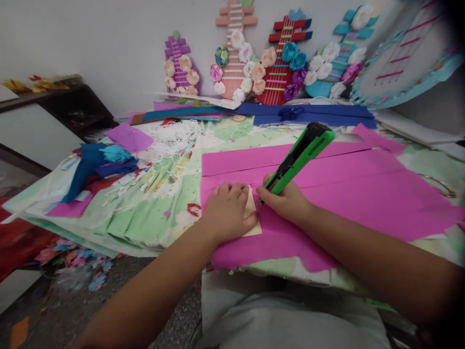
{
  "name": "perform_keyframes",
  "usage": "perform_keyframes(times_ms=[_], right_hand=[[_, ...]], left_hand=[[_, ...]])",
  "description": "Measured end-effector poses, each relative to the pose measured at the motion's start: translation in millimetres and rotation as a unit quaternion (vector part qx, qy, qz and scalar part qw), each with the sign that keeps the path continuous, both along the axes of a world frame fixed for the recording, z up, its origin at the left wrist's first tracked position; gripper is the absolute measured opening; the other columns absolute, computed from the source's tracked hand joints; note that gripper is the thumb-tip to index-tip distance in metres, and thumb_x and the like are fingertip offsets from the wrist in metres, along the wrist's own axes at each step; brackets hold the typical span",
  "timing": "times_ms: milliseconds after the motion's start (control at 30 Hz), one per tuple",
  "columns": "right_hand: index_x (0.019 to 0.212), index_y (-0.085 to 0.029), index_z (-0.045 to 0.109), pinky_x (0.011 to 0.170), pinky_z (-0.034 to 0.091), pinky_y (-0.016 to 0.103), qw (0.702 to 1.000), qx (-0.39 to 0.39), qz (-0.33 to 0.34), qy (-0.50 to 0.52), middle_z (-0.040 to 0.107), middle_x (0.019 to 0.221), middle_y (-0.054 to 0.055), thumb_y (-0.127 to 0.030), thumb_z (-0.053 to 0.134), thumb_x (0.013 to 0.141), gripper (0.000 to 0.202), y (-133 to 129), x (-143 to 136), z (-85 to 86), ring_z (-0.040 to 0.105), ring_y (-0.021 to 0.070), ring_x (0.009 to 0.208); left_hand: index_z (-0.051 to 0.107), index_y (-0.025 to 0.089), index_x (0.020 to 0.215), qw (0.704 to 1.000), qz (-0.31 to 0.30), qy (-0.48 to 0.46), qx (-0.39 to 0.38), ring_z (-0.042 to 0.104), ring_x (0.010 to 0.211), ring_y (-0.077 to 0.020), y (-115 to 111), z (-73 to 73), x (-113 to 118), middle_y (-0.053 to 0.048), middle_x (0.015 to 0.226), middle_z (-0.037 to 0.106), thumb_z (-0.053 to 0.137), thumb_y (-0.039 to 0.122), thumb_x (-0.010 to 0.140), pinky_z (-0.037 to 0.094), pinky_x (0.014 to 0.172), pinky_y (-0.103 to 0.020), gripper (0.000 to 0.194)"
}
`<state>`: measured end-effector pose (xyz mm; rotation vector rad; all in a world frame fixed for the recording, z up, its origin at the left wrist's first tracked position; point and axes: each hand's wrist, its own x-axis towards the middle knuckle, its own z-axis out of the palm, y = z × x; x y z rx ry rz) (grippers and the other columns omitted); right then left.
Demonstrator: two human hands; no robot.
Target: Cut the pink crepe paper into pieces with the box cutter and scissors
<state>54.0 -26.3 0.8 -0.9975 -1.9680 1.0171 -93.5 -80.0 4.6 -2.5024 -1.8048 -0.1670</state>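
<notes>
A large bright pink sheet of crepe-like paper (363,194) lies across the table in front of me. My left hand (228,211) presses flat on a small cream card (255,228), which rests on the pink sheet near its left end and is partly hidden by the hand. In my right hand (286,201) is a green and black box cutter (300,157), gripped low near its tip. The cutter leans up to the right, its tip down by the card's right edge. A separate pink strip (236,161) lies along the sheet's far side.
Decorated guitar shapes (279,72) with paper flowers stand against the wall. Blue paper (316,114) lies at the table's back. White string (178,138) and teal scraps (85,167) are on the left. A gold-coloured ring (439,186) sits at right. Paper bits litter the floor.
</notes>
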Motion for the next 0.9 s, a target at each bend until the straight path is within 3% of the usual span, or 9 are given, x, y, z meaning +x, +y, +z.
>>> perform_keyframes(times_ms=[533, 900], right_hand=[[0.057, -0.019, 0.035, 0.047, 0.029, 0.024, 0.997, 0.049, 0.013, -0.062, 0.038, 0.048, -0.005, -0.036, 0.047, 0.071, 0.025, -0.3, -1.3, 0.0, 0.038, 0.0084, 0.048], [0.056, -0.019, 0.035, 0.048, 0.030, 0.024, 0.998, 0.023, 0.009, -0.049, 0.039, 0.048, -0.005, -0.034, 0.048, 0.070, 0.024, 0.7, -1.4, 1.0, 0.038, 0.0087, 0.049]], left_hand=[[0.042, 0.013, 0.121, 1.000, -0.007, 0.003, -0.001, 0.038, 0.100, -0.0287, -0.7, 0.6, -1.2, -0.011, 0.117, 0.045, 0.038, 0.044, 0.076, 0.031, 0.083, -0.042, 0.055], [0.041, 0.012, 0.122, 1.000, -0.008, 0.001, 0.002, 0.037, 0.100, -0.0288, 0.0, 0.6, -1.2, -0.012, 0.118, 0.045, 0.037, 0.043, 0.076, 0.031, 0.083, -0.043, 0.055]])
